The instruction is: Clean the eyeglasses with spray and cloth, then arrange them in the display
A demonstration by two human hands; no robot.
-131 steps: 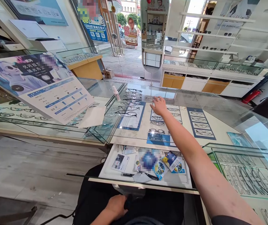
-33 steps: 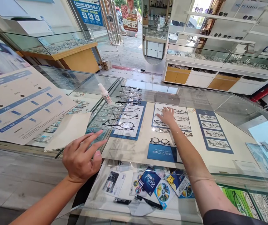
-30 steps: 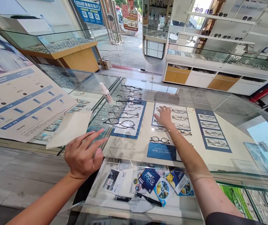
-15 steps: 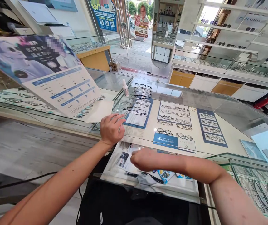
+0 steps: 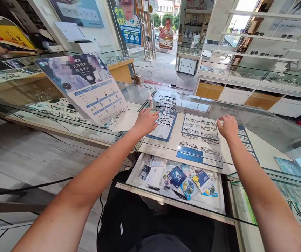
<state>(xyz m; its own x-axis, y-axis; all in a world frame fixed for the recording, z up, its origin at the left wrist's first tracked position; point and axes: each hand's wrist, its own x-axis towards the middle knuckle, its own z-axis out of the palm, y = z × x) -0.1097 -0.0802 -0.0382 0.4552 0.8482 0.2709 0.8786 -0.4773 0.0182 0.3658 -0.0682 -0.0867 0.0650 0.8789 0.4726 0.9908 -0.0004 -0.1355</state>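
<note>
My left hand (image 5: 146,122) is over the glass counter, fingers stretched out and apart, beside a row of dark eyeglasses (image 5: 166,105). A small white spray bottle (image 5: 150,100) stands just beyond its fingertips. Farther right, my right hand (image 5: 228,127) is above the glass with its fingers bent together; what they hold, if anything, is too small to make out. Below that hand and to its left, several pairs of glasses (image 5: 188,145) lie in the display. Between my arms an open drawer (image 5: 137,180) contains leaflets, a dark blue packet (image 5: 177,176) and a black pen (image 5: 178,193).
A tilted display board (image 5: 97,101) stands on the counter at left, with a pale sheet (image 5: 125,120) beside it. The glass countertop (image 5: 205,105) stretches to the right. A round-ended mirror (image 5: 189,52) and shelves of sunglasses stand behind. The drawer front is close to my lap.
My right hand has come up out of the drawer and moved forward and right over the counter. My left hand has moved forward toward the eyeglasses. The view has shifted somewhat.
</note>
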